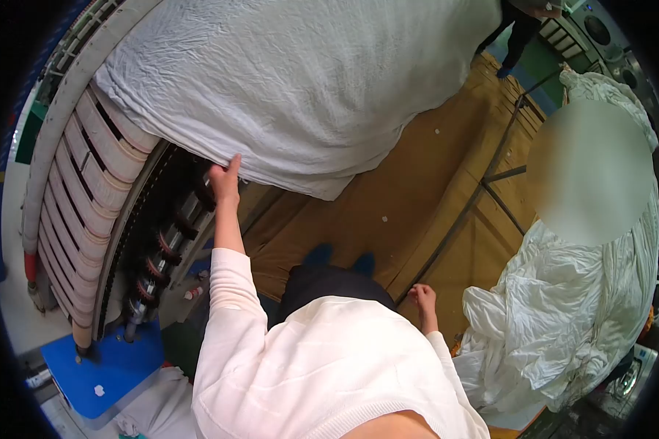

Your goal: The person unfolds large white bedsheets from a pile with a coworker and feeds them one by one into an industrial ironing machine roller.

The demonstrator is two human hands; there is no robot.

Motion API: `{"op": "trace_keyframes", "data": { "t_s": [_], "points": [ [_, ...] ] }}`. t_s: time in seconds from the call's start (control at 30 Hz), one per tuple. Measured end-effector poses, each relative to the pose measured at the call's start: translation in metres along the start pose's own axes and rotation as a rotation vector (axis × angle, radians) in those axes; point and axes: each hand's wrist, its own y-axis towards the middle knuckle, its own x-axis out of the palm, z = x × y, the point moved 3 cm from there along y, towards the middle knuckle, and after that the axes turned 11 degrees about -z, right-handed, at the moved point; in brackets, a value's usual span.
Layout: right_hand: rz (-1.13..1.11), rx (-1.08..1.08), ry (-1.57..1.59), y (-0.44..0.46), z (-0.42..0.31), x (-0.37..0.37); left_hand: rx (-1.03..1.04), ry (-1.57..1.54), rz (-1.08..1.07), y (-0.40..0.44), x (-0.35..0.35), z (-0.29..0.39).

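A large white sheet point(293, 88) lies across the machine in the upper middle, its near edge hanging down over the brown cloth. My left hand point(225, 181) is closed on that near edge, by the left end of the rollers. Low at my right side, my right hand point(422, 298) has its fingers curled in, and nothing shows in them. It is beside a thin dark metal rail point(454, 233) and apart from the sheet.
To the left are the machine's pale belts point(88, 183) and a dark shaft with rings point(154, 267). A blue box point(110, 369) stands below them. Crumpled white linen point(534, 314) is heaped at right, partly behind a blurred patch. Another person point(520, 29) stands at the far right.
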Motion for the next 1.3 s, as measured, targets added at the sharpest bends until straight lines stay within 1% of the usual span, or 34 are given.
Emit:
{"op": "trace_keyframes", "data": {
  "t_s": [0.03, 0.07, 0.1, 0.13, 0.17, 0.2, 0.23, 0.27, 0.33, 0.37, 0.43, 0.47, 0.5, 0.57, 0.6, 0.67, 0.7, 0.73, 0.77, 0.8, 0.83, 0.87, 0.9, 0.93, 0.97, 1.03, 1.07, 1.1, 1.13, 1.17, 1.2, 1.23, 1.27, 1.3],
  "points": [
    [0.052, -0.045, -0.068, 0.006, -0.01, 0.007, -0.071, 0.052, -0.044, 0.001, 0.002, -0.011],
    [0.101, -0.086, -0.139, 0.011, -0.019, 0.017, -0.083, 0.196, -0.085, -0.003, 0.011, -0.005],
    [0.084, -0.133, -0.154, 0.021, -0.023, 0.032, -0.004, 0.215, -0.144, 0.006, 0.008, -0.039],
    [0.066, -0.178, -0.171, 0.032, -0.025, 0.051, 0.022, 0.241, -0.202, 0.002, 0.011, -0.048],
    [-0.02, -0.168, -0.212, 0.032, -0.042, 0.081, 0.051, 0.269, -0.261, -0.003, 0.018, -0.053],
    [-0.108, -0.161, -0.249, 0.03, -0.065, 0.12, 0.029, 0.31, -0.338, -0.009, 0.022, -0.044],
    [-0.232, -0.145, -0.259, 0.037, -0.074, 0.156, 0.007, 0.353, -0.415, -0.02, 0.025, -0.02],
    [-0.309, -0.286, -0.392, 0.037, -0.089, 0.194, -0.018, 0.393, -0.49, -0.034, 0.027, 0.005],
    [-0.25, -0.65, -0.569, 0.016, -0.135, 0.266, -0.298, 0.256, -0.754, -0.065, 0.028, 0.042],
    [-0.195, -0.857, -0.635, -0.009, -0.166, 0.298, -0.064, 0.235, -0.765, -0.083, 0.033, 0.087],
    [-0.265, -1.003, -0.599, -0.042, -0.203, 0.343, -0.047, 0.078, -0.762, -0.11, 0.022, 0.134],
    [-0.323, -1.055, -0.474, -0.053, -0.206, 0.355, -0.18, -0.211, -0.849, -0.118, 0.014, 0.14],
    [-0.35, -0.964, -0.477, -0.064, -0.209, 0.355, -0.31, -0.505, -0.928, -0.122, 0.003, 0.146],
    [-0.31, -1.132, -0.425, -0.118, -0.234, 0.332, -0.524, -0.665, -0.942, -0.125, -0.022, 0.144],
    [-0.337, -1.151, -0.49, -0.124, -0.217, 0.31, -0.608, -0.523, -0.892, -0.124, -0.037, 0.132],
    [-0.267, -1.178, -0.665, -0.176, -0.207, 0.269, -0.514, -0.225, -0.633, -0.112, -0.06, 0.094],
    [-0.328, -1.097, -0.687, -0.183, -0.193, 0.251, -0.325, -0.115, -0.432, -0.108, -0.063, 0.075],
    [-0.291, -1.065, -0.76, -0.196, -0.194, 0.244, -0.288, -0.123, -0.446, -0.105, -0.06, 0.074],
    [-0.3, -0.913, -0.878, -0.193, -0.182, 0.244, -0.364, -0.173, -0.327, -0.102, -0.061, 0.06],
    [-0.354, -0.821, -0.935, -0.182, -0.169, 0.251, -0.242, -0.21, -0.329, -0.09, -0.071, 0.026],
    [-0.414, -0.718, -0.891, -0.164, -0.156, 0.259, -0.314, -0.077, -0.305, -0.079, -0.08, 0.018],
    [-0.423, -0.707, -0.95, -0.156, -0.16, 0.267, -0.243, -0.059, -0.257, -0.069, -0.075, 0.02],
    [-0.416, -0.781, -0.897, -0.137, -0.15, 0.272, -0.319, -0.032, -0.151, -0.064, -0.07, 0.031],
    [-0.422, -0.724, -0.944, -0.123, -0.148, 0.273, -0.317, 0.001, -0.03, -0.049, -0.088, 0.005],
    [-0.39, -0.835, -0.775, -0.13, -0.168, 0.262, -0.201, -0.037, -0.045, -0.043, -0.086, 0.016],
    [-0.07, -1.024, -0.801, -0.131, -0.2, 0.209, -0.371, 0.584, 0.105, -0.05, -0.089, 0.055],
    [0.164, -1.06, -0.837, -0.127, -0.208, 0.166, 0.064, 0.856, -0.093, -0.026, -0.102, 0.027],
    [0.358, -1.049, -0.819, -0.128, -0.22, 0.121, 0.549, 1.112, -0.194, -0.011, -0.114, -0.002],
    [0.559, -1.062, -0.81, -0.146, -0.244, 0.075, 0.389, 0.9, -0.096, -0.019, -0.082, 0.021],
    [0.736, -1.027, -0.836, -0.17, -0.265, 0.029, 0.24, 0.705, -0.039, -0.03, -0.045, 0.041],
    [0.977, -1.003, -0.87, -0.184, -0.273, -0.021, 0.195, 0.622, -0.046, -0.033, -0.015, 0.048],
    [1.256, -1.043, -0.75, -0.199, -0.281, -0.071, 0.175, 0.584, -0.082, -0.036, 0.011, 0.051],
    [1.437, -1.04, -0.86, -0.213, -0.278, -0.14, 0.16, 0.559, -0.117, -0.039, 0.037, 0.053],
    [1.472, -0.992, -0.682, -0.258, -0.295, -0.181, 0.157, 0.542, -0.154, -0.043, 0.062, 0.057]
  ]
}}
